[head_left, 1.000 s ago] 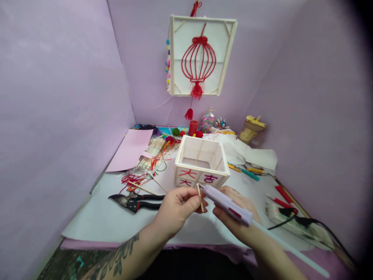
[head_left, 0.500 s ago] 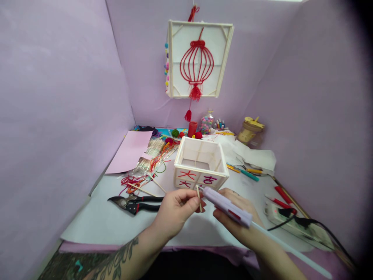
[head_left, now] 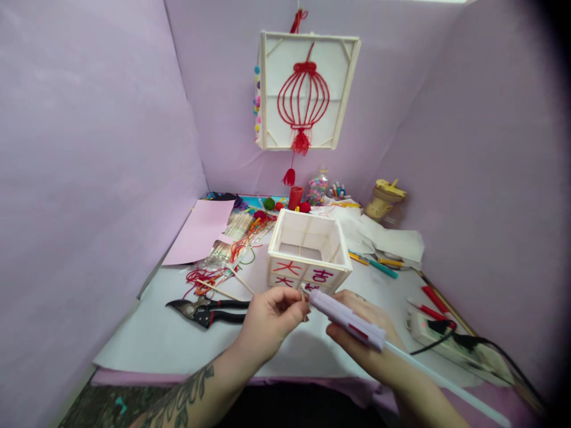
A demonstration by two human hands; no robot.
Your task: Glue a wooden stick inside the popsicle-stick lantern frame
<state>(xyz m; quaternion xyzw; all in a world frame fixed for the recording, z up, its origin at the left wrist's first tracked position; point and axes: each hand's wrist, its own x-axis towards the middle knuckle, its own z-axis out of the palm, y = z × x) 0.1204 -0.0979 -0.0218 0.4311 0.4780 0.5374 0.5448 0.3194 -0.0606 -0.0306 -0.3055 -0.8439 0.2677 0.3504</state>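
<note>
- Front and centre in the head view: two hands at work above one table (head_left: 138, 339), both of them busy!
- Left hand (head_left: 267, 321): fingers pinched on one short stick (head_left: 303, 296), which sits just in front of the box.
- Right hand (head_left: 372, 309): wrapped around one lilac glue gun (head_left: 345, 315), nozzle right at the stick's top; contact is too small to tell. One long glue stick (head_left: 450, 384) trails from its rear.
- Behind them, one open-topped box (head_left: 304, 274), four characters on its front, the lower right one partly covered.
- Off to the left, one pair of shears (head_left: 200, 311) and two loose sticks (head_left: 241, 279).
- Up above, one lantern (head_left: 307, 89) hangs, two red tassels (head_left: 289, 177) showing.
- At the back, one red cup (head_left: 295, 198), one jar (head_left: 317, 189) of pompoms.
</note>
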